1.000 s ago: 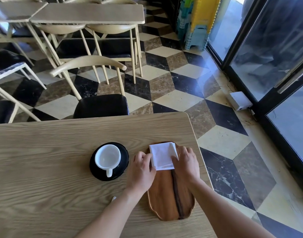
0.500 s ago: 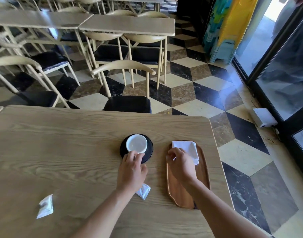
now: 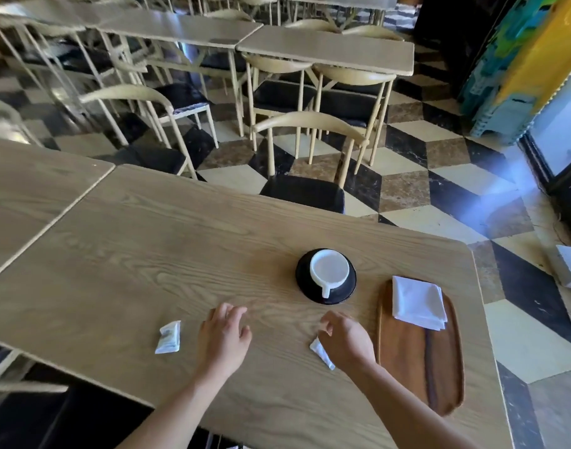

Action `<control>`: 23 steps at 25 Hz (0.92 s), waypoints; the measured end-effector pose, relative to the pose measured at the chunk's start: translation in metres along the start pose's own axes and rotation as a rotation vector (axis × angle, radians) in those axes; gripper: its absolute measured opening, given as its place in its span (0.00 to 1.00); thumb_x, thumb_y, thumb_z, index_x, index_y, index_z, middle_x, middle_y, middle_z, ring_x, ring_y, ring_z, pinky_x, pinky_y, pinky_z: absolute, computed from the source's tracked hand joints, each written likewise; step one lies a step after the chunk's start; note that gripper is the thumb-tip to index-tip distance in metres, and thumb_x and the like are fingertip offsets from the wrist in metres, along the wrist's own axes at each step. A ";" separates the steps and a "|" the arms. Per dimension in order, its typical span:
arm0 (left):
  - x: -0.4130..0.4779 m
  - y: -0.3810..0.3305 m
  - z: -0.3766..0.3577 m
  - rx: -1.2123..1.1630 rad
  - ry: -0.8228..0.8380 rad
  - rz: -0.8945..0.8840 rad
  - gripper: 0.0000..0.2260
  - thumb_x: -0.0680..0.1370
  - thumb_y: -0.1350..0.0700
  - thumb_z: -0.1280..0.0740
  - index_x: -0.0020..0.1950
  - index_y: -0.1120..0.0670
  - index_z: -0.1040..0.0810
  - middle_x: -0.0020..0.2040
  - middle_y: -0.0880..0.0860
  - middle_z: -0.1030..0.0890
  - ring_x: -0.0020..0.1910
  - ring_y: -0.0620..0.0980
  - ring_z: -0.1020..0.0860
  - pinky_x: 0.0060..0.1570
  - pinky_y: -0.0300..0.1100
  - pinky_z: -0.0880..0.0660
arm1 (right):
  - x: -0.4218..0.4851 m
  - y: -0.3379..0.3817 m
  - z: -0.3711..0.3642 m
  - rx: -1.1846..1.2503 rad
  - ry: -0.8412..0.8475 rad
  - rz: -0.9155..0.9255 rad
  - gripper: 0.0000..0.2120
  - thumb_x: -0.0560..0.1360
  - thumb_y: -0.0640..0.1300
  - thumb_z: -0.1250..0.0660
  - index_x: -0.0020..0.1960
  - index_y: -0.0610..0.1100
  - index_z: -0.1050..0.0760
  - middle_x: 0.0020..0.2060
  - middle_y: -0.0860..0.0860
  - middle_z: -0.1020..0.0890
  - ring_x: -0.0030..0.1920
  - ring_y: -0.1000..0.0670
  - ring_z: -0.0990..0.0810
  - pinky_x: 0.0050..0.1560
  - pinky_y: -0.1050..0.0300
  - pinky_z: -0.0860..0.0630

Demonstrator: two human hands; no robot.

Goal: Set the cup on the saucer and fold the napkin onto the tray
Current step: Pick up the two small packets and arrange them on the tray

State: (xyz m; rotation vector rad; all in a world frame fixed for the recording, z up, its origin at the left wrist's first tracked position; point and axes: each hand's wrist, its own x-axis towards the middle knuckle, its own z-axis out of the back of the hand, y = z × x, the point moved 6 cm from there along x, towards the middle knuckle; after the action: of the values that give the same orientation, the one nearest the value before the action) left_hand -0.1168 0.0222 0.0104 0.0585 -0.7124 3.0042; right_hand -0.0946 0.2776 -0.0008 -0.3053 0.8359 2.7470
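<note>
Hands pull back: left hand off cup, right hand off napkin. Both empty, loose, apart over desk. Cup sits on saucer, folded napkin on tray. Task looks done.

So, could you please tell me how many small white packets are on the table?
2: one packet left of the left hand, another packet partly covered by the right hand.

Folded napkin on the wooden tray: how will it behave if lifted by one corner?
Likely floppy: the napkin shows thin layers fanned at its near corner, so the fold would probably fall open. Probably very light; pushed, it may slide over the smooth tray rather than stay put.
</note>
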 end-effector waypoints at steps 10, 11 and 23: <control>-0.005 0.144 0.010 0.140 0.162 0.482 0.18 0.72 0.56 0.30 0.62 0.57 0.24 0.55 0.60 0.20 0.60 0.62 0.29 0.61 0.51 0.38 | -0.009 -0.013 -0.034 -0.268 0.058 -0.158 0.17 0.73 0.48 0.33 0.62 0.52 0.29 0.60 0.50 0.29 0.63 0.46 0.31 0.49 0.55 0.26; -0.007 0.143 0.010 0.154 0.167 0.476 0.16 0.72 0.57 0.29 0.59 0.57 0.23 0.53 0.60 0.21 0.58 0.62 0.28 0.60 0.51 0.36 | -0.011 -0.013 -0.038 -0.243 0.051 -0.164 0.18 0.74 0.46 0.34 0.63 0.50 0.29 0.59 0.49 0.28 0.62 0.45 0.30 0.52 0.55 0.26; -0.021 0.016 -0.044 0.025 0.257 0.036 0.09 0.74 0.61 0.34 0.53 0.56 0.22 0.51 0.55 0.27 0.52 0.56 0.27 0.52 0.47 0.26 | -0.015 0.034 -0.075 -0.137 0.070 -0.106 0.14 0.75 0.50 0.31 0.55 0.46 0.31 0.53 0.48 0.26 0.50 0.43 0.21 0.42 0.55 0.29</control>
State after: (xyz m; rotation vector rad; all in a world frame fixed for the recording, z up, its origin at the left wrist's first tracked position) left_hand -0.0982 0.0265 -0.0367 -0.3367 -0.6543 2.9746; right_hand -0.0810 0.2048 -0.0404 -0.4605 0.6294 2.7125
